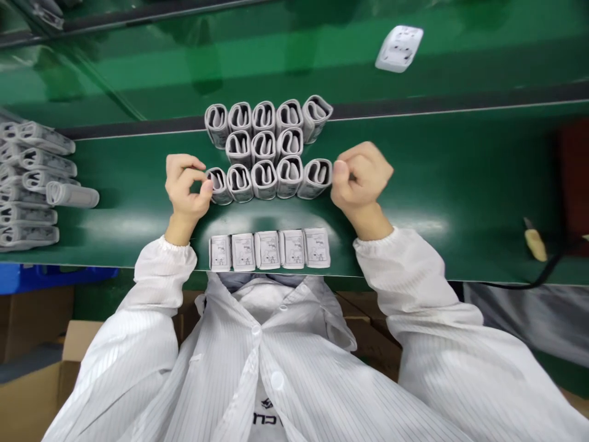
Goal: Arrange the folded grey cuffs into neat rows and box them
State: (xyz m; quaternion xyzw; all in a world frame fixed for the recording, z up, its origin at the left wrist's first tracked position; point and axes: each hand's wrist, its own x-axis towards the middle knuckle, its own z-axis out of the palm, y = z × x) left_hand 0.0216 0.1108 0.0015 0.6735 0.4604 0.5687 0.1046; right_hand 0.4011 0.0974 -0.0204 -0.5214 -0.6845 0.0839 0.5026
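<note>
Bracketing the nearest row of rolled grey bundles (264, 180) at frame centre, here are both hands! Left hand (188, 189) sits at the row's left end, thumb and forefinger curled a little apart by the end roll; whether they grip it, I can't tell. Right hand (361, 175) is at the other end, fingers curled in, thumb against or just beside the last roll; its grip is unclear too. Two more rows stand above, five printed packs (269, 250) below. Lower left, an open cardboard box (30, 393), contents unclear; blue bin (13, 279) above it. Green tabletop (460, 184), piled rolls (27, 184) far left, yellow-handled tool (535, 242) far right.
</note>
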